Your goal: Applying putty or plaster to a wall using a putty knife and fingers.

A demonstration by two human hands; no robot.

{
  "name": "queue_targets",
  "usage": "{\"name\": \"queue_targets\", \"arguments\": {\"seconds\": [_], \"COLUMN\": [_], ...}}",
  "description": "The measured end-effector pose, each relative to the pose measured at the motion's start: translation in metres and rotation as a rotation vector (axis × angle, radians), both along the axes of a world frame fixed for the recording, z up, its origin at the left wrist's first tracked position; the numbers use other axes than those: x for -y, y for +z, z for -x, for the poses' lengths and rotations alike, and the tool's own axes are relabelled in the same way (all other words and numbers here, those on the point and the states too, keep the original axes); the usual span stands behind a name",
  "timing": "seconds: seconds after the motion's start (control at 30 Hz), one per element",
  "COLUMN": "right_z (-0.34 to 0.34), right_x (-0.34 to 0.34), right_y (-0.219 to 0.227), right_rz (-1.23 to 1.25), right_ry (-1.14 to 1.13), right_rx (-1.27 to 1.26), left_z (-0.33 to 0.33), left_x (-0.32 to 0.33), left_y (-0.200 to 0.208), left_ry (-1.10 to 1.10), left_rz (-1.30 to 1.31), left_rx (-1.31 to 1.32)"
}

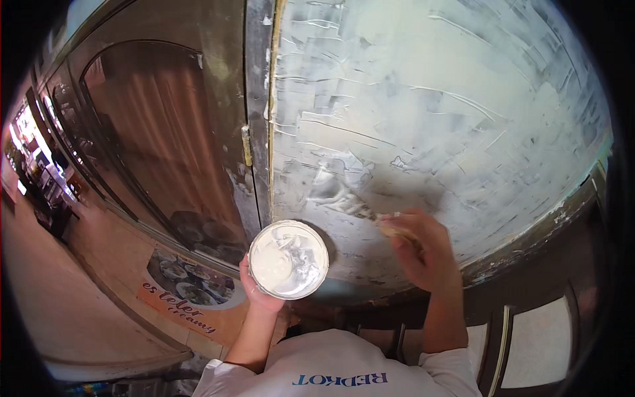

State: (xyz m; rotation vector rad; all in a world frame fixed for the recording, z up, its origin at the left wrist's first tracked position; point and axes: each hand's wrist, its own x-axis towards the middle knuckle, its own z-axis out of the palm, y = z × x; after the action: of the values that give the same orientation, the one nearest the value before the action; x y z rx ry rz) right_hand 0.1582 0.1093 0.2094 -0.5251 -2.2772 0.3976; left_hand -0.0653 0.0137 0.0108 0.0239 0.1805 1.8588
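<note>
My left hand point(262, 293) grips a round white tub point(325, 270) from its lower left side, and its open top faces up. Inside, thick white putty point(272, 266) lies mostly to the left, with smears on the right. Closed around the handle of a putty knife, my right hand point(424, 250) is to the right of the tub. The blade of the putty knife point(338, 200) points up and left against the wall point(410, 86), with white putty on it. Overlapping patches and raised ridges of white putty cover the grey wall.
Left of the wall stands a dark wooden frame point(260, 112) with a putty-spotted hinge point(247, 145) and a glazed panel point(159, 132) with a brown curtain behind. A printed banner point(192, 291) is at lower left. Dark-framed panels point(539, 341) stand at lower right.
</note>
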Motion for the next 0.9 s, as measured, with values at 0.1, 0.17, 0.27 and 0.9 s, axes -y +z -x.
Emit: {"name": "queue_targets", "arguments": {"seconds": [0.1, 0.17, 0.27, 0.9], "right_z": [0.021, 0.038, 0.067, 0.115], "right_x": [-0.002, 0.001, 0.008, 0.026], "right_y": [-0.005, -0.002, 0.010, 0.064], "right_rz": [0.069, 0.080, -0.051, -0.588], "right_ry": [0.081, 0.107, 0.070, -0.027], "right_rx": [0.072, 0.120, 0.190, 0.347], "left_z": [0.002, 0.006, 0.008, 0.010], "left_x": [0.000, 0.001, -0.001, 0.004], "left_y": [0.004, -0.001, 0.006, -0.012], "left_ry": [0.021, 0.066, 0.064, 0.082], "left_rz": [-0.014, -0.016, -0.083, -0.088], "left_rx": [0.029, 0.034, 0.012, 0.116]}}
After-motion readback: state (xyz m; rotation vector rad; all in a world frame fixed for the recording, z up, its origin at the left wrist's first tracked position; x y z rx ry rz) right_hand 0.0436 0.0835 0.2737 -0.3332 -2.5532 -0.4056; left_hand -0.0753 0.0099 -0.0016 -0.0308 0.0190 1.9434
